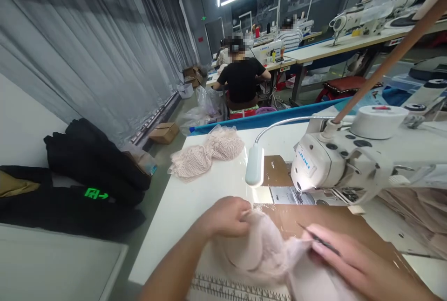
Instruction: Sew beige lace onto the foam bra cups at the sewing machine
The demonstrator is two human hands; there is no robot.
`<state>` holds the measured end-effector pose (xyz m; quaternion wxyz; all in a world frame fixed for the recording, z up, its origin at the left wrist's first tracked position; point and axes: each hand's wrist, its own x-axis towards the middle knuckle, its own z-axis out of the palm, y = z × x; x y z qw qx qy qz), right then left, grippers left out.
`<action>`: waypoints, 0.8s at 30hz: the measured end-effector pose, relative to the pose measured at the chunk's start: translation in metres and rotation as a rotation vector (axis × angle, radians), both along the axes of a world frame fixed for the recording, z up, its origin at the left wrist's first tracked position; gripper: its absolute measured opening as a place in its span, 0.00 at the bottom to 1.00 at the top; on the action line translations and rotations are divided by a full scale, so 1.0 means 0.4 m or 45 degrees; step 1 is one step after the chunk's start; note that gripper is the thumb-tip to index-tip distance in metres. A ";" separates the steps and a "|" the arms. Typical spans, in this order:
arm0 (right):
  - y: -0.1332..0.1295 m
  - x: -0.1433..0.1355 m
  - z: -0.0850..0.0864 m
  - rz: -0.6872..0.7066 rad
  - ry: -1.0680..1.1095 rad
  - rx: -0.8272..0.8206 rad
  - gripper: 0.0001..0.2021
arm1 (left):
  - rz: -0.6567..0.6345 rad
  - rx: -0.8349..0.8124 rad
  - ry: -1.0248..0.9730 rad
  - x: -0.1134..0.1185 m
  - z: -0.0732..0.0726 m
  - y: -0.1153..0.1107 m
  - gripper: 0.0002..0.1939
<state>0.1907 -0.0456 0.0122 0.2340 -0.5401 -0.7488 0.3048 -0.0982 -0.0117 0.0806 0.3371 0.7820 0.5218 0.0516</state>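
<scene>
A pale pink fabric piece with cup shapes [260,249] hangs between my two hands over the front of the sewing table. My left hand [228,217] is closed on its upper left edge. Fingers of my right hand [335,249] pinch the fabric's right part, and a thin dark pointed tool [323,241] lies across them. Behind the hands stands a white sewing machine [314,163], its needle area lit. A lace cup piece [209,152] rests on the white table [167,217] at the back left.
A lamp [255,166] on a bendy neck hangs left of the machine head. Printed ruler marks [226,287] run along the front edge. Beige fabric [415,212] lies at right. A person in black [242,79] sits farther back.
</scene>
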 end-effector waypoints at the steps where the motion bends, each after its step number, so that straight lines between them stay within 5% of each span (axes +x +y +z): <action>1: 0.011 -0.044 0.017 0.113 0.051 -0.040 0.20 | 0.062 0.122 0.046 -0.033 0.020 0.001 0.07; 4: 0.074 -0.181 0.085 0.394 0.273 0.039 0.16 | 0.336 0.423 0.148 -0.144 0.082 0.026 0.03; 6: 0.144 -0.270 0.131 0.403 0.473 0.312 0.15 | 0.541 0.651 0.189 -0.214 0.122 0.063 0.05; 10: 0.311 -0.408 0.178 0.339 0.522 0.500 0.18 | 0.797 1.198 0.201 -0.309 0.163 0.154 0.07; 12: 0.378 -0.444 0.171 0.327 0.487 0.527 0.19 | 0.786 1.254 0.232 -0.326 0.136 0.192 0.08; 15: 0.428 -0.453 0.131 0.304 0.399 0.481 0.21 | 0.699 1.098 0.305 -0.321 0.039 0.227 0.07; 19: 0.390 -0.404 0.074 0.336 0.305 0.416 0.17 | 0.657 0.930 0.348 -0.301 -0.080 0.234 0.23; 24: 0.202 -0.255 0.080 0.504 0.180 0.346 0.14 | 0.629 0.838 0.299 -0.277 -0.063 0.207 0.32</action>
